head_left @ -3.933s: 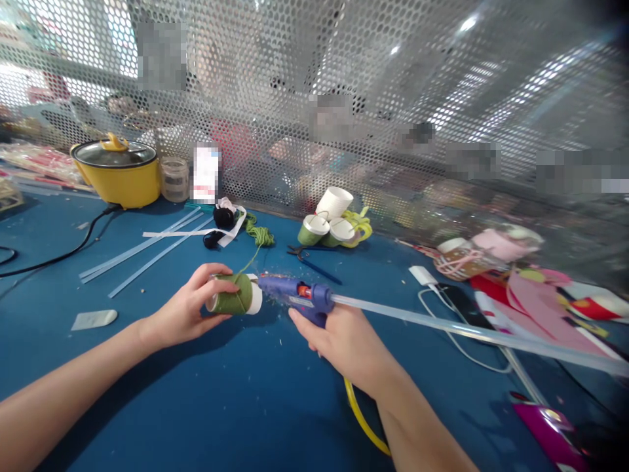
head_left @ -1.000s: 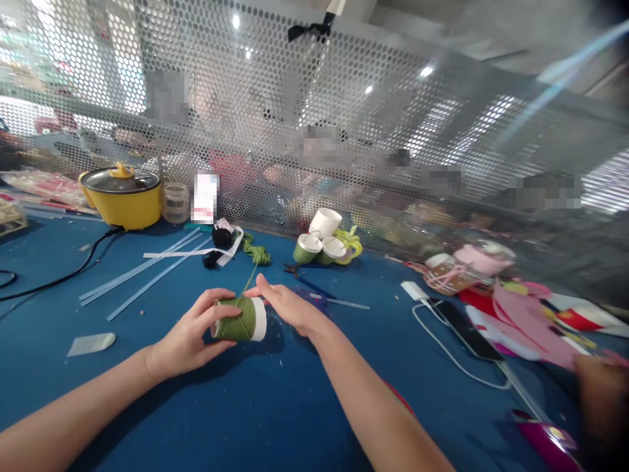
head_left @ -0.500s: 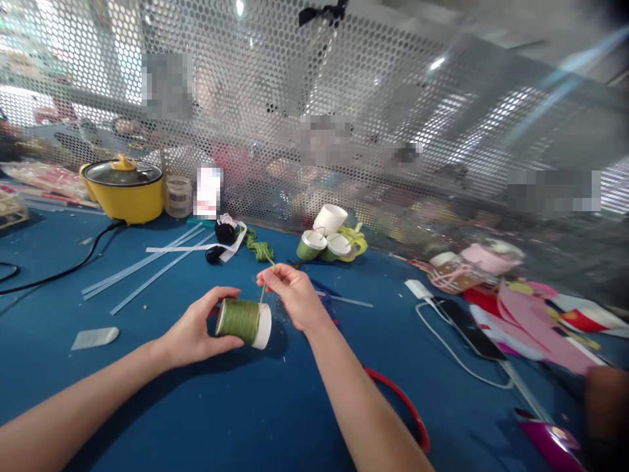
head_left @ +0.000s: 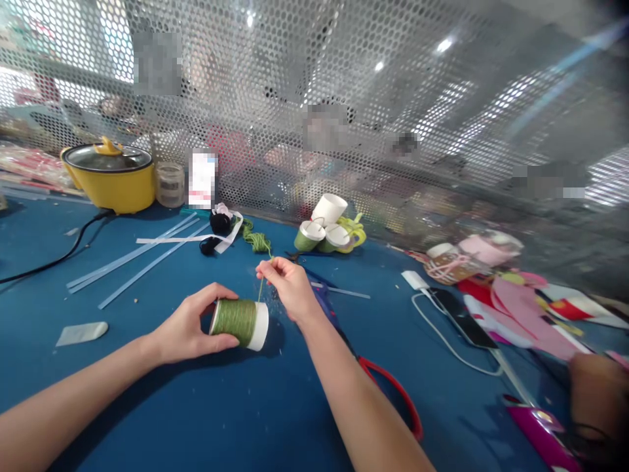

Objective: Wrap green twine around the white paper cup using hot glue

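The left forearm (head_left: 83,393) slants up from the lower left over the blue counter (head_left: 196,419), the wrist nearly straight. The left hand (head_left: 184,328) grips the yarn-wrapped cup (head_left: 234,322), which lies on its side in the middle, its bare white end pointing right; the fingers (head_left: 216,290) curl over its left end with the thumb below. A green strand (head_left: 260,290) rises from near the white end to the right hand (head_left: 295,292), whose fingertips pinch it above the cup. The right forearm (head_left: 354,387) reaches in from the lower right, alongside a red loop handle (head_left: 393,387).
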